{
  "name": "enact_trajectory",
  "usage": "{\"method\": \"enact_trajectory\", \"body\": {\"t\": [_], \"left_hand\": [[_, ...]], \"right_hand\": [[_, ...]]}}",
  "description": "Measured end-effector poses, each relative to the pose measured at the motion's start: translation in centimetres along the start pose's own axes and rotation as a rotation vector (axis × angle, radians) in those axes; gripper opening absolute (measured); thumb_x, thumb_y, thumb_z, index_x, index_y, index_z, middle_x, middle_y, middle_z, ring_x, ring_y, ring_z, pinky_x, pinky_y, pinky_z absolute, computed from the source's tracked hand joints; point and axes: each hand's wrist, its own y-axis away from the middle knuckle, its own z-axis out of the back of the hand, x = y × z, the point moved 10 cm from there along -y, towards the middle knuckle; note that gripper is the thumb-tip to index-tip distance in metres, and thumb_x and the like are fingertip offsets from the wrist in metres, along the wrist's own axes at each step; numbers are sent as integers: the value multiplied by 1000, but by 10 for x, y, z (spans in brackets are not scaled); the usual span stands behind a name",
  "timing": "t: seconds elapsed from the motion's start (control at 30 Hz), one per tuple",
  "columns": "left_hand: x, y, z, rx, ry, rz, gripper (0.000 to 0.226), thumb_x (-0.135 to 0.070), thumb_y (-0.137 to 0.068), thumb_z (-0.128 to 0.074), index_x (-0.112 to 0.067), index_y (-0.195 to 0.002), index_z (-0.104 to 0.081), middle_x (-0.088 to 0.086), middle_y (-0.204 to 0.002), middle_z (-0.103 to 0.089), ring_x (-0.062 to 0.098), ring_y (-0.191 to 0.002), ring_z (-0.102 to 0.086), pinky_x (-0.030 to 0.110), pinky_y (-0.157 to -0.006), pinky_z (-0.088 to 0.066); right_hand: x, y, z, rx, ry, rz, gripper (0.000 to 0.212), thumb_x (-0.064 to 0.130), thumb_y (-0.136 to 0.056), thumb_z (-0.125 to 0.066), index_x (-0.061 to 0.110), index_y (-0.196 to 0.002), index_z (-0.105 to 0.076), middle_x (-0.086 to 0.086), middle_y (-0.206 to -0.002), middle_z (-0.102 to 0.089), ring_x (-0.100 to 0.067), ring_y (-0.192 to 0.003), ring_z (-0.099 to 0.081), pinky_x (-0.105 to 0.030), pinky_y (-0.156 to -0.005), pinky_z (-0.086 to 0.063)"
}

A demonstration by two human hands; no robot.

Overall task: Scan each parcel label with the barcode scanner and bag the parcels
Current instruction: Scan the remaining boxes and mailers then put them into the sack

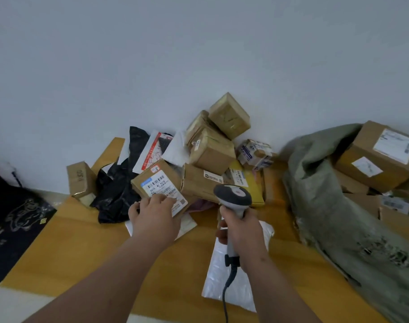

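A person's two bare arms reached forward over a yellow wooden table (77, 241) heaped with parcels. The right hand (242, 231) had its grip wrapped round the handle of a grey barcode scanner (232, 197), whose head pointed away from the person toward the pile; its cable (226, 292) trailed back under the wrist. Just left of that grip, the left hand (155, 217) rested its fingers on the near edge of a cardboard box (156, 183) with its white shipping label (162, 186) turned upward; whether the fingers pinched the box or only steadied it could not be told.

The step in hand looked like lining up this box for scanning. The next move would likely call for aiming the scanner at the barcode, which sat just beyond the left fingers, with the hand kept off the bars.

Beyond both hands, more brown boxes (212, 150) were stacked against a plain pale wall (198, 54), with black plastic mailers (119, 183) to the left. A white poly mailer (231, 283) lay under the right wrist. Right of the scanner slumped a grey-green sack (334, 206), probably the bag for parcels, with a large box (380, 155) beyond it. Far left lay a dark mat (12, 217).
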Motion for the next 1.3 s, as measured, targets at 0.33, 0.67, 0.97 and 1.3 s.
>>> {"method": "enact_trajectory", "body": {"t": [0.33, 0.67, 0.97, 1.3], "left_hand": [[44, -36, 4, -34, 56, 166, 53, -45, -93, -49, -39, -144, -36, -8, -151, -32, 20, -141, -22, 47, -118, -7], [172, -64, 29, -78, 170, 399, 59, -39, -90, -54, -30, -146, -38, -1, -149, -34, 28, -139, -25, 50, -115, -17], [262, -100, 10, 60, 124, 337, 62, -36, -90, -52, -42, -145, -24, 5, -162, 3, 30, -146, -8, 50, -115, -13], [314, -126, -31, 194, 222, 352, 91, -57, -87, -53, -24, -154, -1, 1, -157, -29, 23, -139, -37, 51, -118, -14]], "right_hand": [[14, -44, -63, 162, 57, -36, 21, 26, -91, -69, 6, -87, -68, -19, -79, -72, -17, -57, -67, -31, -56, -56], [34, -32, -177, 300, 21, -21, 19, 23, -92, -68, 11, -107, -65, -9, -83, -71, -18, -60, -72, -32, -58, -61], [14, -13, -303, 293, 116, -8, 20, 30, -91, -68, 17, -105, -62, -12, -87, -70, -20, -70, -72, -27, -58, -58], [9, -40, -385, 314, 157, -42, 28, 35, -94, -66, 30, -114, -48, 12, -93, -58, -7, -80, -58, -28, -67, -49]]}}
